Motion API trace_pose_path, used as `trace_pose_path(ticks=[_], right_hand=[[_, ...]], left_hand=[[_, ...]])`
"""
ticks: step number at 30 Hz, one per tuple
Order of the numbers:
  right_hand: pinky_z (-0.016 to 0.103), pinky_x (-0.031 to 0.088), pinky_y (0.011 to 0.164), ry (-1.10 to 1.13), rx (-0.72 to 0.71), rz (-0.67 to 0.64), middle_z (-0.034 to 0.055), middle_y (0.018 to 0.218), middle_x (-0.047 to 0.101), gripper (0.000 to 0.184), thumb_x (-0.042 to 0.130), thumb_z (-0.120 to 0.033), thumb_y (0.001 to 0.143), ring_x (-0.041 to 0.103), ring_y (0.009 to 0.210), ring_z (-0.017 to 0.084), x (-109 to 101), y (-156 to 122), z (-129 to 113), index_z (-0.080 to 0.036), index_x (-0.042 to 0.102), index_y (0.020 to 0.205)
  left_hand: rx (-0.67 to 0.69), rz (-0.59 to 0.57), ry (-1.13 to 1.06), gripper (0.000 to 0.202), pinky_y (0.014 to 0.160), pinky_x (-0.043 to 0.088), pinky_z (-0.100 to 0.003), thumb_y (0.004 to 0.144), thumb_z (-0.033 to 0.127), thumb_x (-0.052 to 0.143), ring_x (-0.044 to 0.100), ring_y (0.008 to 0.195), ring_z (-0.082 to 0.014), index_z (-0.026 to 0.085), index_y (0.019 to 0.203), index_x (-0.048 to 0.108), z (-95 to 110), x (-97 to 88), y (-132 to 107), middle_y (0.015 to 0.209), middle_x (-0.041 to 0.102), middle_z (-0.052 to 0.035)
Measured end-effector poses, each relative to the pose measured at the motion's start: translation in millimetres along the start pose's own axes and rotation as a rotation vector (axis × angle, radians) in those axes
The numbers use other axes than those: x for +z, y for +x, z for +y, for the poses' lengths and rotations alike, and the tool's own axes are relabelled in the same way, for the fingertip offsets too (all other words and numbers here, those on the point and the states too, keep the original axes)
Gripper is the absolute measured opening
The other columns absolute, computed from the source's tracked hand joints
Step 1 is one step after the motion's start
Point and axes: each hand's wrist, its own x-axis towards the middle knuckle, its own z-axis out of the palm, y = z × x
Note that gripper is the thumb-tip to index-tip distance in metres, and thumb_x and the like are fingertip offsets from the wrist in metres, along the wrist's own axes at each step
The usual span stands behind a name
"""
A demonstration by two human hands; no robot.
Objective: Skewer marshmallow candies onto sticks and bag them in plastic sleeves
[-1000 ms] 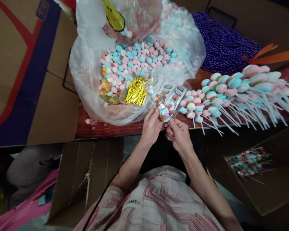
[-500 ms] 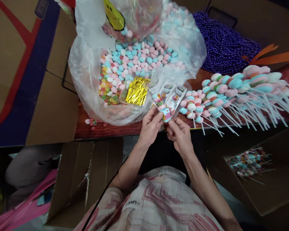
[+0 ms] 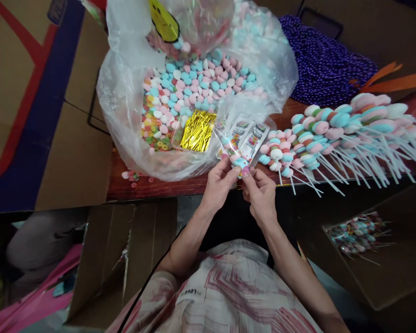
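Both hands meet at the table's front edge around a clear wrapper bag [image 3: 230, 147] with a candy lollipop [image 3: 240, 162] of pink, blue and white pieces in it. My left hand [image 3: 220, 182] pinches the wrapper's left side between thumb and fingers. My right hand [image 3: 260, 190] pinches at its lower end; my fingers partly hide the stick and the wrapper's bottom. Just beyond lies a clear tray with printed labels [image 3: 251, 138]. To its left, a small clear box holds gold twist ties [image 3: 197, 132].
A large plastic bag [image 3: 119, 125] holds loose pink, blue and white candies [image 3: 194, 83] and candy rings. Candy skewers [image 3: 319, 134] lie piled on the right, before purple bead strings [image 3: 329, 60]. Cardboard boxes [image 3: 377, 277] stand below; one contains wrapped skewers [image 3: 357, 233].
The lollipop in the wrapper has shifted slightly down and turned between my fingers. My hands have drawn a little closer together at its lower end.
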Motion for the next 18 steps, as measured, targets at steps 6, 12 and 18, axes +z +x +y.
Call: trace_pose_path(ticks=[6,12,18], right_hand=[[0.019,0.013,0.035,0.025,0.057,0.044,-0.0118,0.045,0.037,0.053,0.085,-0.064,0.065,0.022,0.038,0.002,6,5,-3,-0.02,0.055,0.071],[0.018,0.014,0.035,0.018,0.096,-0.02,-0.0103,0.045,0.045,0.052,0.089,-0.058,0.062,0.026,0.037,0.002,5,7,-7,-0.019,0.059,0.077],[0.017,0.017,0.035,-0.009,0.071,-0.045,-0.0101,0.046,0.047,0.05,0.09,-0.052,0.063,0.03,0.038,0.003,6,5,-7,-0.02,0.055,0.077]], left_hand=[[0.024,-0.032,0.048,0.029,0.093,0.052,-0.026,0.088,0.038,0.073,0.068,0.098,-0.0133,0.023,0.113,0.072,-4,-0.5,-3,0.109,0.075,-0.0019],[-0.005,0.035,-0.037,0.031,0.087,0.055,-0.026,0.079,0.039,0.081,0.07,0.091,-0.0136,0.021,0.103,0.074,7,0.5,0,0.098,0.076,-0.0013],[0.022,0.14,-0.06,0.027,0.087,0.055,-0.026,0.078,0.036,0.08,0.069,0.085,-0.0124,0.022,0.1,0.073,7,6.2,-1,0.093,0.075,0.0005]])
